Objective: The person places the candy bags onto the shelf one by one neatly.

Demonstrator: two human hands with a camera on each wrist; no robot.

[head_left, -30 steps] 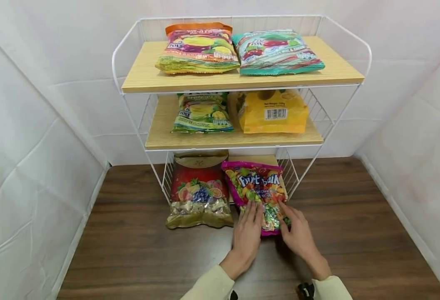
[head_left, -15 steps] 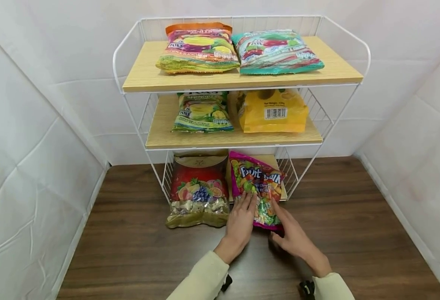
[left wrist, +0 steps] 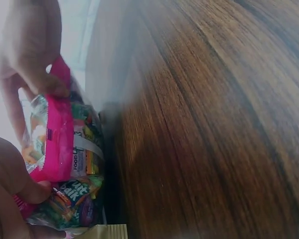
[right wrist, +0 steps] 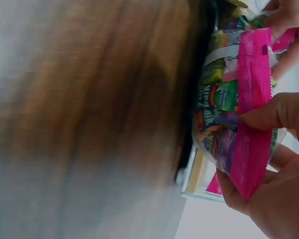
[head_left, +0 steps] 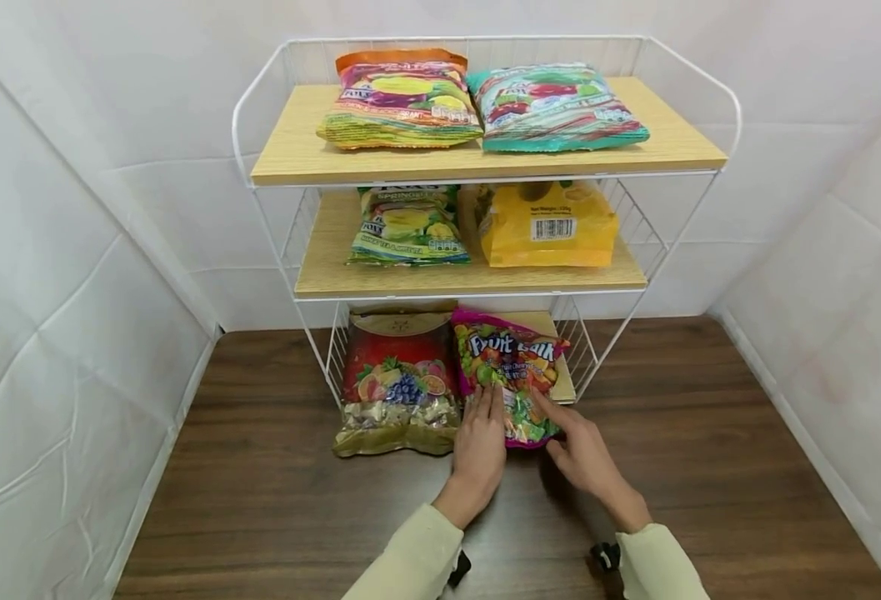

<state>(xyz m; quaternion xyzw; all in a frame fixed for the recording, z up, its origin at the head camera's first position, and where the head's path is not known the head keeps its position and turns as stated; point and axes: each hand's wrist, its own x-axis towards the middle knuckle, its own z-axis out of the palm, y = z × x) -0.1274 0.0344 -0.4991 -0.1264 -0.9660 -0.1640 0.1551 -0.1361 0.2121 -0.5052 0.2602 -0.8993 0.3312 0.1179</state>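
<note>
A magenta-edged fruit chews bag lies tilted on the right of the rack's lowest shelf, its near end overhanging the front. On its near left part rests my left hand, fingers extended over the top; the left wrist view shows its thumb against the pink end seal. My right hand holds the near right corner, with the thumb on the seal and fingers around the side in the right wrist view. Left of it lies a red and gold candy bag, close to my left hand.
The white wire rack has wooden shelves. On top sit an orange-edged candy bag and a teal one. The middle shelf bears a green candy bag and a yellow bag. A dark wooden tabletop extends in front.
The fruit chews bag has shifted back into the lowest shelf and its tilt has varied. Both hands have moved slightly forward and left with it. The other bags stay put.
</note>
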